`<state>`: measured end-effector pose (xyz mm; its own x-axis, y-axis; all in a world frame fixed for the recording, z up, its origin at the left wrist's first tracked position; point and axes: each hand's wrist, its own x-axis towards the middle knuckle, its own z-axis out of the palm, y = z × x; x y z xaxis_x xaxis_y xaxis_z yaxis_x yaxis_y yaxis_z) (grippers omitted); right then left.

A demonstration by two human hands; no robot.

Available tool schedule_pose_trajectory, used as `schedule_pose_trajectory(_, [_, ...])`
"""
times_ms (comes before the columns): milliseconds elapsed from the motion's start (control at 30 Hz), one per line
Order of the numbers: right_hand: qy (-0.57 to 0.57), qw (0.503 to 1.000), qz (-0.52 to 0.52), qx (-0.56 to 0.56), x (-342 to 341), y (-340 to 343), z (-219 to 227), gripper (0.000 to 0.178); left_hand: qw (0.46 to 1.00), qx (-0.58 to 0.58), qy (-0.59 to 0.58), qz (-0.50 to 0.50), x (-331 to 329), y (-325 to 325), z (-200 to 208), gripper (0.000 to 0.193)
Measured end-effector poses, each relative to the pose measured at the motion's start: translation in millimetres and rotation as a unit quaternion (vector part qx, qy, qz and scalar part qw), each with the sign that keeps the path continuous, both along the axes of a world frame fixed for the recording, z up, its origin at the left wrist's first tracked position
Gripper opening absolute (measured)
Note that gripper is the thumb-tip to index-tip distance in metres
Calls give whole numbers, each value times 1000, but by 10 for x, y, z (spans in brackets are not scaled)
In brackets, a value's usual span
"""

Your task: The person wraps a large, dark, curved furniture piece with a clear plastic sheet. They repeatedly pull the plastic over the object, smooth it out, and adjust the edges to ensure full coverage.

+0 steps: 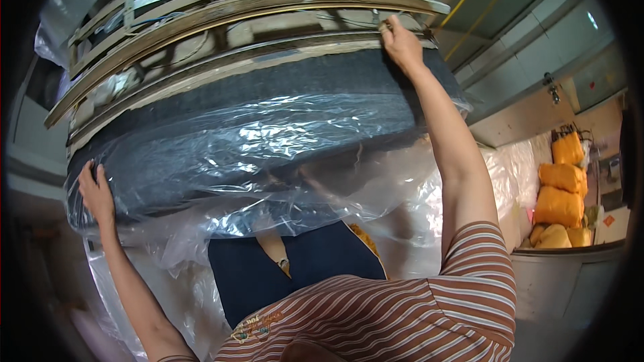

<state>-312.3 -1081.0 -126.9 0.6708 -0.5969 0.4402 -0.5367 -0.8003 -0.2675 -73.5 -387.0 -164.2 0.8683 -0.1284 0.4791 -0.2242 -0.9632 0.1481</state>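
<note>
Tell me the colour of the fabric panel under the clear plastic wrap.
Dark grey fabric panel, seen best in the head view, partly under the clear plastic wrap.

I see an evenly lit, fairly bright scene; the light seems to fall from above and to the right. Glare streaks run across the clear plastic sheet [268,141] wrapped over the dark sofa piece [282,87], hiding its texture. The fisheye bends the wooden frame [235,10] into arcs, and a black vignette rings the corners. The lower left is dim and soft. My striped shirt [416,315], close to the lens, looks slightly blurred.
</note>
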Motion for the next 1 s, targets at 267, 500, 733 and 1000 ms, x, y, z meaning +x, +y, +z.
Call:
schedule_pose_trajectory(267, [13,991,130,-14,1076,1210,38,30,1000,-19,16,19,-171,-89,131,41])
schedule_pose_trajectory(500, [-58,993,94,-38,676,1201,11,35,1000,0,11,14,-14,-140,20,45])
schedule_pose_trajectory(733, [-185,976,112,-5,-1972,1758,-406,10,997,72,16,-13,252,222,-85,54])
schedule_pose_trajectory(1000, [-76,900,-329,275,-4572,1657,-2158,14,963,266,29,-28,967,725,1,56])
